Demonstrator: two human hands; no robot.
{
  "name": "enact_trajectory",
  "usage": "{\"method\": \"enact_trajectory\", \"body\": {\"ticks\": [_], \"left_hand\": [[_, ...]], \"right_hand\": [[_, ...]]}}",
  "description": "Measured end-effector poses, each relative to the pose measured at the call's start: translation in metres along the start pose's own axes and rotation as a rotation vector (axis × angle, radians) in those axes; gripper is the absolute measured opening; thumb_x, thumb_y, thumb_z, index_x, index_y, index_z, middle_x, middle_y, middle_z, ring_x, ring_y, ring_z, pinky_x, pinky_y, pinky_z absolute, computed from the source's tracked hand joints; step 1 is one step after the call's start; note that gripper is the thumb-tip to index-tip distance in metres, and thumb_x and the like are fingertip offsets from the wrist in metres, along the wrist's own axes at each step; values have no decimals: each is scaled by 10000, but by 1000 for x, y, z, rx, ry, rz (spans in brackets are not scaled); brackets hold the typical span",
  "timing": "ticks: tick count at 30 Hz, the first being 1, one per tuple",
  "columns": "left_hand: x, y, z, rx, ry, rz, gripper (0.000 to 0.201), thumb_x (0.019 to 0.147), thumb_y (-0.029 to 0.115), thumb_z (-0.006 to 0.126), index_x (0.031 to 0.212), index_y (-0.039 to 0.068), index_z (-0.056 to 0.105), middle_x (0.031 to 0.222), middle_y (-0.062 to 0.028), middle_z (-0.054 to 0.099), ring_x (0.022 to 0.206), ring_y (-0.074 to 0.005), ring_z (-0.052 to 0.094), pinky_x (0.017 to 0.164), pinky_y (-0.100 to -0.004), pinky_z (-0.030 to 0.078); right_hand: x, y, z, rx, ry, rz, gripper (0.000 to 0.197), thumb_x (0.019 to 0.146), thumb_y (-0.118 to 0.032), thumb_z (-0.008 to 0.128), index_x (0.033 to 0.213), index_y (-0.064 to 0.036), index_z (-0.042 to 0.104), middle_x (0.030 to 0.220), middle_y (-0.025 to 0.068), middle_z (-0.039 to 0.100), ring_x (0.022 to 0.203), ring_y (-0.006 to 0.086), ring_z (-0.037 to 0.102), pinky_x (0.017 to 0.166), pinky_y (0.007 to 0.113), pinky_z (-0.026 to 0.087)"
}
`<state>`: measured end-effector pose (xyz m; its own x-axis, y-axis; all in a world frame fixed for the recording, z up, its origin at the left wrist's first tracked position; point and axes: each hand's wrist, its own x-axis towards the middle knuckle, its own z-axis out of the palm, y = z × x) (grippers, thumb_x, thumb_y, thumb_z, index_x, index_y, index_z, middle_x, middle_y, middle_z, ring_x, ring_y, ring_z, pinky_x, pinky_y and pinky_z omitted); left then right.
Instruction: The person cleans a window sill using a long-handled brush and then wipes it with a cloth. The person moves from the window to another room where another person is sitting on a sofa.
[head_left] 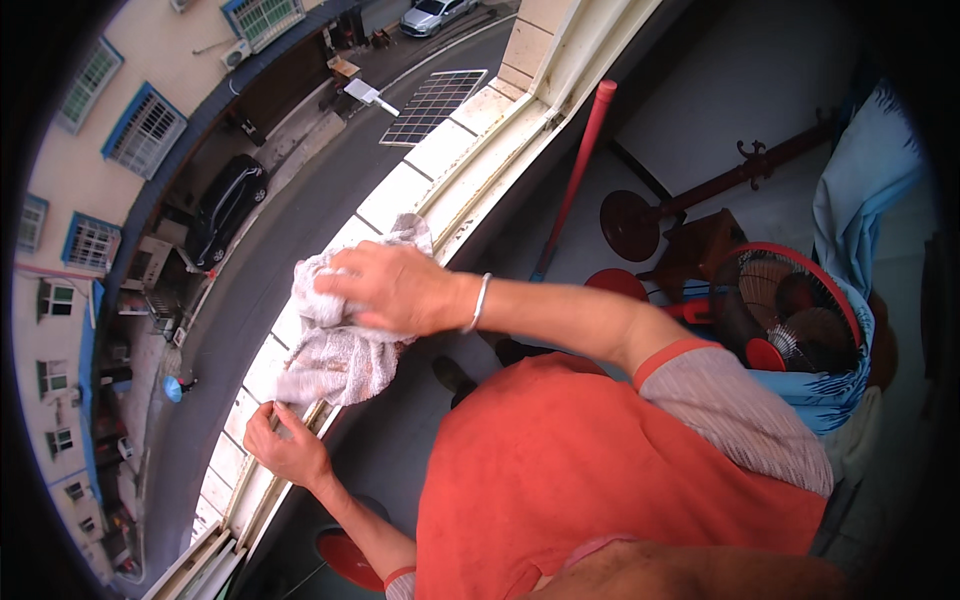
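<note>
My right hand (385, 287), with a pale bangle (480, 302) at the wrist, is closed over a crumpled, greyish-white cloth (345, 360). The cloth lies across the window sill (395, 190) and its frame track, and its lower part hangs toward me. At the cloth's near-left corner, my left hand (288, 443) has thumb and fingertips pinched together on its edge. White tiles cover the outer sill, and the pale metal track (490, 165) beside them looks dirty.
Beyond the sill, a street (270, 215) with parked cars lies far below. Indoors to the right stand a red-handled pole (580, 170), a dark coat stand (690, 195) and a red-rimmed fan (790, 310) beside blue fabric (850, 190). A red round object (350, 560) is below my left forearm.
</note>
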<state>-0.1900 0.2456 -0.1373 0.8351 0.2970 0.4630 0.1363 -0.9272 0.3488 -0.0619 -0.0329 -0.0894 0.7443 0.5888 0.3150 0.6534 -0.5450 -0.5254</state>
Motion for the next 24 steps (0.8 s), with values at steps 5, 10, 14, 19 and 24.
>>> {"method": "enact_trajectory", "body": {"ticks": [5, 10, 14, 19, 24], "left_hand": [[-1, 0, -4, 38, -18, -19, 171, 983, 195, 644, 1008, 32, 691, 971, -116, 676, 953, -313, 584, 838, -437, 459], [2, 6, -4, -8, -18, 3, 165, 983, 176, 649, 1020, 23, 699, 988, -110, 689, 977, -314, 592, 876, -427, 462], [0, 9, -7, -35, -1, -7, 144, 953, 148, 669, 1029, 30, 701, 996, -108, 686, 1012, -318, 592, 909, -425, 463], [-1, 17, -5, -9, 41, -76, 126, 902, 121, 683, 1012, 68, 710, 948, -81, 680, 1009, -304, 594, 918, -437, 461], [1, 17, -2, 42, 248, -45, 223, 965, 187, 653, 1140, 56, 696, 1161, -118, 680, 1116, -334, 598, 991, -456, 438]], "right_hand": [[-21, 84, -105, -362, 241, 229, 546, 819, -172, 717, 1336, -50, 591, 1145, 172, 666, 1043, 346, 664, 905, 425, 559], [-43, 152, -162, -891, -199, 494, 522, 869, -431, 733, 1127, -5, 578, 1099, 199, 682, 1076, 381, 632, 878, 495, 526], [-29, 168, -165, -828, -201, 503, 637, 836, -537, 750, 1060, 11, 516, 908, 223, 713, 888, 426, 701, 774, 514, 548], [-37, 130, -135, -627, -185, 402, 537, 847, -425, 750, 1118, -26, 513, 840, 227, 690, 822, 429, 689, 720, 500, 546], [-12, 8, -26, -199, -199, 100, 552, 759, -307, 822, 1173, -21, 595, 1035, 196, 676, 938, 375, 683, 800, 423, 562]]}}
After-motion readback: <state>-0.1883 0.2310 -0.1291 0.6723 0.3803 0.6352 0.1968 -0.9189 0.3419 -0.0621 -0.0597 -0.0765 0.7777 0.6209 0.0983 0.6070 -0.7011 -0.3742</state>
